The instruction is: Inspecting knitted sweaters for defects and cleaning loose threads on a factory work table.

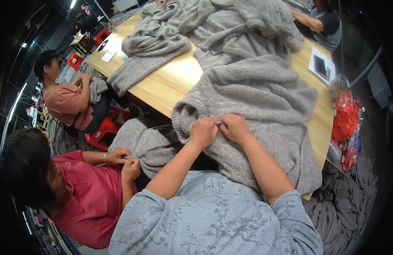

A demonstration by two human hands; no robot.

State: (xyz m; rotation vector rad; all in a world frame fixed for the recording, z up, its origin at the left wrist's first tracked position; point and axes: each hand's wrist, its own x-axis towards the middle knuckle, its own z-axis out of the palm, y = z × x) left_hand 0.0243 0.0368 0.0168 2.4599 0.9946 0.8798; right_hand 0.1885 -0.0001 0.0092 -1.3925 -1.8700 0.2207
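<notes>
A grey knitted sweater (256,93) lies bunched over the near end of the wooden table, its lower part spread toward me. My left hand (203,132) pinches a small fold of its knit, close to a ribbed opening at the left. Right beside it, my right hand (235,128) is closed on the same bit of fabric, and a short stretch of knit shows between the two hands. Whether the fingertips hold anything finer, such as a thread or needle, is too small to tell.
More grey sweaters (213,25) are heaped on the wooden table (162,85). A phone on a white box (320,66) lies at the right edge, with a red bag (346,114) beyond. Close on my left, a person in a red shirt (90,191) handles grey knit; others sit around.
</notes>
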